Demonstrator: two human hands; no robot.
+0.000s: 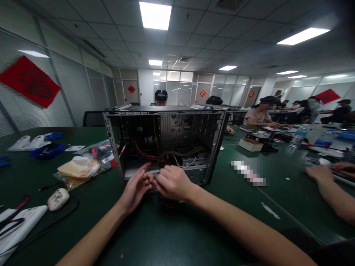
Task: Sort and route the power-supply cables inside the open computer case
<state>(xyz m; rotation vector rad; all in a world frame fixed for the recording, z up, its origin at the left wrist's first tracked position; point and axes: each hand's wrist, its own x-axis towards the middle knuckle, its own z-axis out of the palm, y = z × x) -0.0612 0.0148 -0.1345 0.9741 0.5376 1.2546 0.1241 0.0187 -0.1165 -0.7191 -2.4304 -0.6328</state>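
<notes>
An opened computer case (219,147) stands on the green table before me, its open side facing me. Inside, orange and yellow wires and grey cables (191,152) lie across the lower part. Both my hands meet at its lower front edge. My left hand (137,184) has one finger stretched toward the inside, while its other fingers curl in a pinch close to my right fingertips. Beside it, my right hand (174,183) is closed, knuckles up. Whatever the fingertips of either hand hold is too small or hidden to make out.
Left of the case lie plastic bags (80,168), a blue tray (48,150), a pale mouse-shaped object (58,199) and a white board (24,225) with cables. To the right are a small open box (251,145), bottles (298,136) and another person's hands (321,175).
</notes>
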